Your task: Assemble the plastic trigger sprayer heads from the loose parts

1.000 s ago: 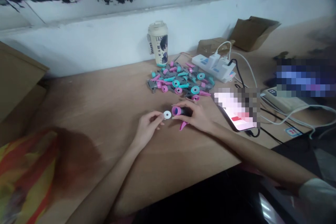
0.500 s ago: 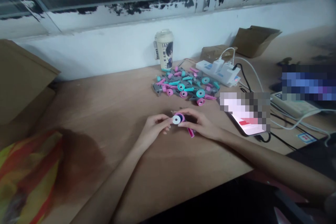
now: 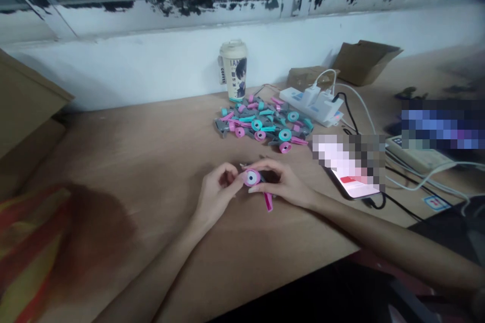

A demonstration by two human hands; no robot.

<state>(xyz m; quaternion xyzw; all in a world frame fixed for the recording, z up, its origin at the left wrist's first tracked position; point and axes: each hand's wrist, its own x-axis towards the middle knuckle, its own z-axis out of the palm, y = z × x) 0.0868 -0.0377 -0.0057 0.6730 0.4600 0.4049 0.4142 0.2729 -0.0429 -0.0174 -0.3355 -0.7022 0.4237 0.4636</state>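
Observation:
A pink plastic piece (image 3: 269, 202) with a round ring head and a narrow pink arm pointing down is between my hands, above the table. A white disc (image 3: 250, 178) with a dark centre sits within its ring. My right hand (image 3: 282, 181) pinches the piece from the right, thumb below and fingers above the ring. On the other side, my left hand (image 3: 220, 189) has its thumb tip against the ring's left edge and its other fingers curled. Behind them lies a pile of similar pink, teal and grey pieces (image 3: 265, 128), several with white discs in their rings.
A lidded coffee cup (image 3: 234, 70) stands behind the pile. To the right are a white power strip (image 3: 329, 111) with cables, a phone (image 3: 346, 174) and a beige box-shaped device (image 3: 420, 156). Cardboard (image 3: 26, 101) and a red-yellow bag (image 3: 34, 247) lie at the left.
The white disc was partly off the pink ring, between my left fingers; now it sits within the ring. My left fingers have drawn back slightly, leaving the thumb against the ring.

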